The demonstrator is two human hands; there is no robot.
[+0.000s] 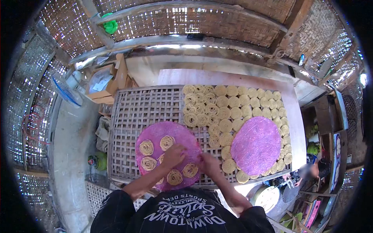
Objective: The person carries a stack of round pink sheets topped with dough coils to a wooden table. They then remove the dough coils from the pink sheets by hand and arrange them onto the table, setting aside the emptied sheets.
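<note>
A round purple mat (186, 136) lies on a woven slatted rack, with several coiled noodle nests (167, 142) on its left and lower parts. My left hand (173, 155) is over the middle of this mat, its fingers bent and slightly apart, partly covering one nest. At the mat's right edge, my right hand (210, 165) has its fingers closed on the rim. A second purple mat (256, 145) rests at the right on top of rows of noodle nests (223, 101), which are set directly on the rack.
The slatted rack (143, 101) extends left of the nests, over a pale board (217, 77). A cardboard box (105, 83) and a blue fan (67, 90) stand at the left. At the lower right, another person (309, 173) is near a round pale tray (267, 199).
</note>
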